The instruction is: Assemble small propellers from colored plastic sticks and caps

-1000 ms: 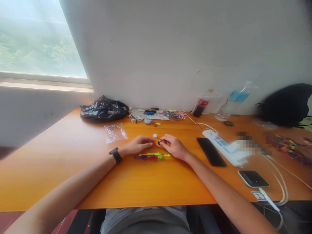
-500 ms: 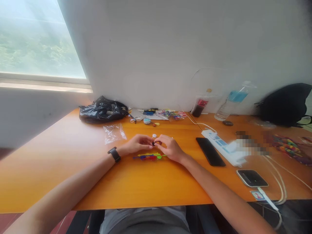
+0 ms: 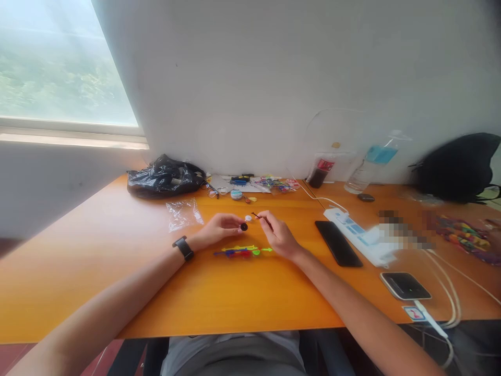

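Note:
My left hand (image 3: 224, 227) is closed, pinching a small round black disc (image 3: 244, 227) at its fingertips. A thin dark stick (image 3: 256, 215) pokes out from between the thumb and fingers of my right hand (image 3: 277, 235), a short way right of the disc. On the table between the hands, just beyond the disc, lies a small white round piece (image 3: 248, 218). Nearer to me sits a little cluster of blue, yellow, red and green plastic pieces (image 3: 238, 252), some shaped like arrows. The exact kind of the disc and stick is too small to make out.
A clear plastic bag (image 3: 183, 214) lies left of my hands, with a black plastic bag (image 3: 164, 177) behind it. To the right are a black phone (image 3: 338, 244), a white power strip (image 3: 354, 235) and a cabled device (image 3: 405, 285). Bottles (image 3: 358, 177) stand by the wall.
My hands have moved apart. The dark stick now shows in my right hand, away from the black disc, which stays in my left hand.

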